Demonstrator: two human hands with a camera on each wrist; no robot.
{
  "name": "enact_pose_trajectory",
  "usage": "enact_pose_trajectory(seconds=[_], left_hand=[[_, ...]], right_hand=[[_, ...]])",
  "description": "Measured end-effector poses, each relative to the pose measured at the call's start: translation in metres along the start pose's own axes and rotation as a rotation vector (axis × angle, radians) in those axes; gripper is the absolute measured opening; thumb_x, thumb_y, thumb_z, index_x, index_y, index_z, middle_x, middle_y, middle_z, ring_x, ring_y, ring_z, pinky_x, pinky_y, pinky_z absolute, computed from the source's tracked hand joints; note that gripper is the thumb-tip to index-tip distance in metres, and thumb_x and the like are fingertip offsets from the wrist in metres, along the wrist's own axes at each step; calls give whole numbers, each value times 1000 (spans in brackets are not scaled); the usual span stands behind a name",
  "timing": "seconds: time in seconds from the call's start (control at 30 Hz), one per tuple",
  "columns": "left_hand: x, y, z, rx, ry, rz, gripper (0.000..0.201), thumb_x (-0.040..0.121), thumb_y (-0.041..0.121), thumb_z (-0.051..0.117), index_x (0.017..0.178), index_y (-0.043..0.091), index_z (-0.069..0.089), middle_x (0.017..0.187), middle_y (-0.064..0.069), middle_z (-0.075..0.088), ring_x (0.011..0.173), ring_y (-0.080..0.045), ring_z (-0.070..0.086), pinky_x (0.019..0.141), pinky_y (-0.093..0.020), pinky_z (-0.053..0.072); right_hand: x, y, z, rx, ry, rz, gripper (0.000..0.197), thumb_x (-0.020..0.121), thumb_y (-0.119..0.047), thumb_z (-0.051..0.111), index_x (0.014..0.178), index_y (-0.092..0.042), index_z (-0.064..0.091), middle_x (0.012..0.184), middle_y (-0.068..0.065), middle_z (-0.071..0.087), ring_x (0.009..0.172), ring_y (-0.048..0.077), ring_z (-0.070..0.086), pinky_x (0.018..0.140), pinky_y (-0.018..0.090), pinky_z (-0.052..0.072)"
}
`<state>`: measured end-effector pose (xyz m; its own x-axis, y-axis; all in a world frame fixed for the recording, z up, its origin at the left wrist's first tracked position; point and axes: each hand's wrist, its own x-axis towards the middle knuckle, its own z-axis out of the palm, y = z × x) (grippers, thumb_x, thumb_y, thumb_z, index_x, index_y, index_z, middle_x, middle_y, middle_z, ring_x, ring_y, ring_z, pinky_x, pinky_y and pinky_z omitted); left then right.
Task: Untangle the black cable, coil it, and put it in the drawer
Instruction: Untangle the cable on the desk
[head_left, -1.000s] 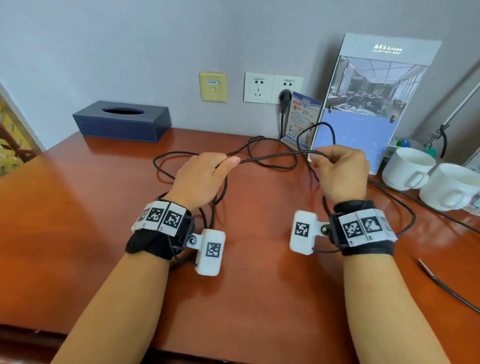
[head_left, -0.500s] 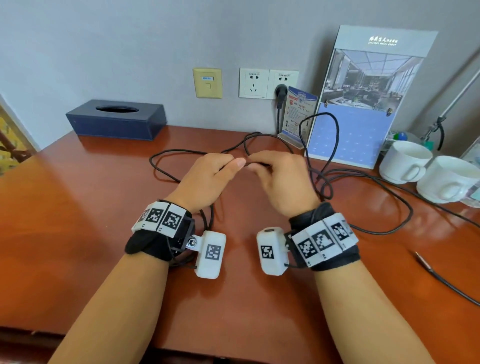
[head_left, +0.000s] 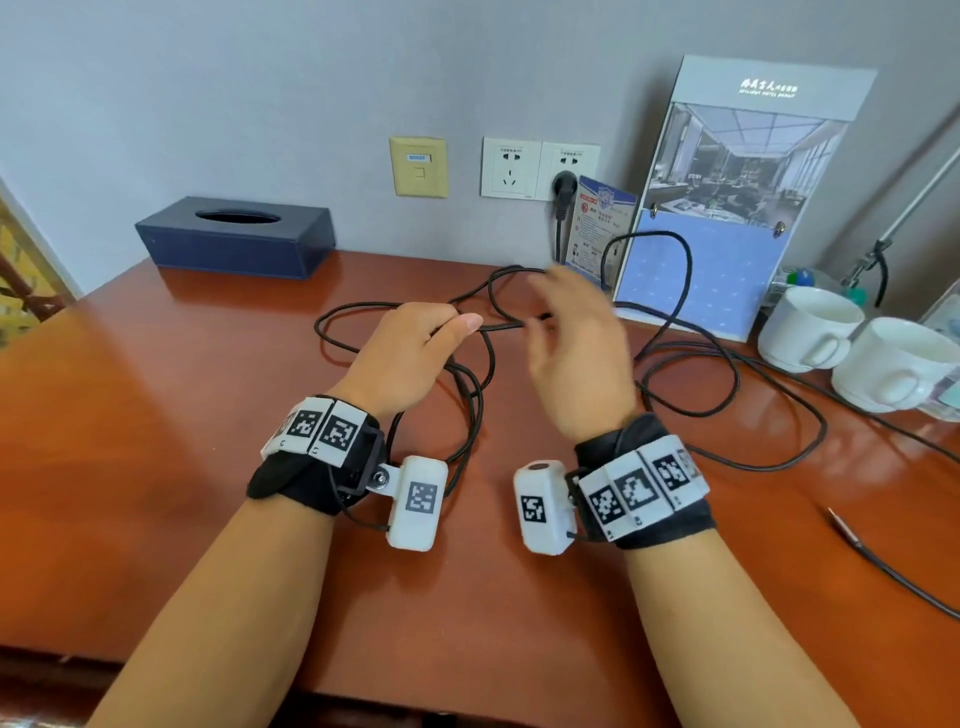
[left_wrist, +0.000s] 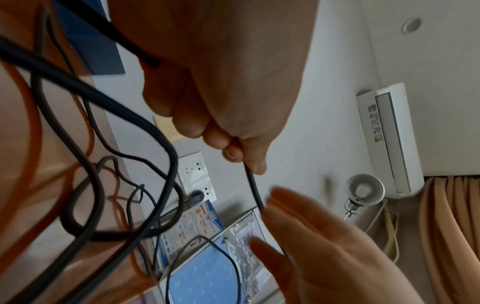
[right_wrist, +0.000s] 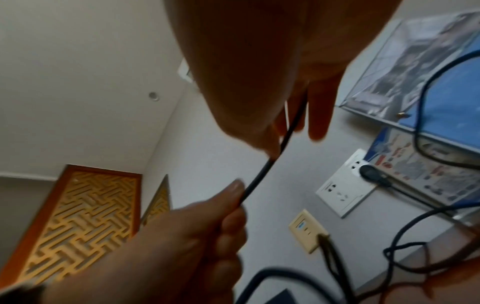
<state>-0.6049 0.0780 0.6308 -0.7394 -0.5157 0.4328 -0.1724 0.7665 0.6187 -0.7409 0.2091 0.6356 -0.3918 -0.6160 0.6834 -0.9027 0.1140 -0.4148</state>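
The black cable (head_left: 498, 326) lies in tangled loops across the wooden desk (head_left: 156, 467), and one loop stands up in front of the brochure. My left hand (head_left: 415, 353) holds several gathered loops and pinches a strand under its thumb. That strand (left_wrist: 253, 185) runs taut to my right hand (head_left: 576, 353), which is blurred, with its fingers spread and straight. In the right wrist view the cable (right_wrist: 259, 176) passes loosely between the right thumb and fingers (right_wrist: 317, 123) from the left hand (right_wrist: 182, 236). No drawer is in view.
A navy tissue box (head_left: 234, 234) sits at the back left. A plug (head_left: 563, 192) is in the wall socket. A tall brochure stand (head_left: 727, 208) and a small card (head_left: 597, 228) lean at the back. Two white cups (head_left: 810, 327) stand right. A thin probe lead (head_left: 883, 566) lies near the right edge.
My right hand carried a length of cable leftward to meet the left hand, then opened its fingers. The left hand stayed in place holding its loops.
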Motion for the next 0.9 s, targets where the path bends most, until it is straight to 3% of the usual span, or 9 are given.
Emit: enact_pose_trajectory(seconds=[0.07, 0.13, 0.3, 0.43, 0.5, 0.57, 0.67, 0.77, 0.9], left_hand=[[-1, 6, 6, -18, -39, 43, 53, 100, 45, 44, 65, 4, 43, 60, -5, 37, 57, -19, 35, 58, -36, 32], [-3, 9, 5, -39, -52, 60, 48, 100, 43, 48, 62, 12, 45, 59, -1, 38, 57, -16, 37, 58, -32, 33], [0, -8, -15, -19, 48, -2, 51, 102, 34, 54, 61, 6, 38, 59, 4, 32, 54, -9, 29, 55, -27, 26], [0, -17, -20, -31, 115, -35, 50, 103, 34, 52, 60, 15, 36, 59, 2, 33, 55, -8, 27, 56, -29, 27], [0, -16, -20, -28, 132, -46, 51, 102, 34, 52, 60, 12, 35, 60, 1, 32, 56, -9, 27, 56, -31, 27], [0, -12, -16, -34, 153, -35, 52, 102, 34, 52, 62, 6, 36, 60, -1, 32, 57, -11, 28, 57, -32, 29], [0, 3, -6, -65, 109, 29, 51, 100, 41, 49, 62, 12, 36, 60, 3, 32, 56, -8, 29, 56, -30, 29], [-3, 12, 4, -93, 4, 71, 54, 97, 47, 45, 63, 6, 43, 60, 0, 35, 56, -10, 32, 55, -32, 30], [-3, 10, 0, -90, -33, 67, 52, 101, 40, 50, 62, 9, 35, 60, 3, 30, 54, -7, 27, 53, -27, 26]], right_hand=[[-4, -8, 10, 31, -163, -88, 29, 89, -8, 62, 117, -9, 69, 117, 12, 69, 109, 31, 62, 100, 37, 46], [-3, -7, 8, 58, -220, -113, 16, 91, -14, 62, 103, -11, 73, 95, 11, 73, 88, 31, 65, 79, 45, 52], [11, 25, -32, 153, -21, 216, 16, 94, -23, 65, 96, -13, 78, 97, 0, 77, 93, 17, 68, 86, 27, 49], [14, 46, -38, 128, 92, 438, 17, 93, -21, 64, 89, -12, 77, 81, 1, 72, 89, 25, 67, 77, 23, 43], [13, 49, -36, 107, 56, 485, 16, 93, -17, 62, 92, -12, 77, 86, 4, 74, 93, 28, 67, 81, 24, 44], [11, 39, -31, 85, 30, 424, 22, 92, -10, 59, 108, -9, 74, 105, 8, 75, 104, 29, 66, 91, 25, 44], [4, 7, -16, 120, -35, 99, 34, 89, -4, 61, 122, -7, 68, 118, 9, 71, 110, 24, 65, 100, 25, 43], [-1, -13, -2, 209, -174, -114, 23, 90, -7, 63, 111, -9, 72, 105, 5, 74, 95, 21, 67, 89, 33, 52], [3, 0, -10, 272, -179, -17, 13, 93, -15, 63, 97, -14, 76, 77, -19, 68, 67, -2, 60, 74, 31, 55]])
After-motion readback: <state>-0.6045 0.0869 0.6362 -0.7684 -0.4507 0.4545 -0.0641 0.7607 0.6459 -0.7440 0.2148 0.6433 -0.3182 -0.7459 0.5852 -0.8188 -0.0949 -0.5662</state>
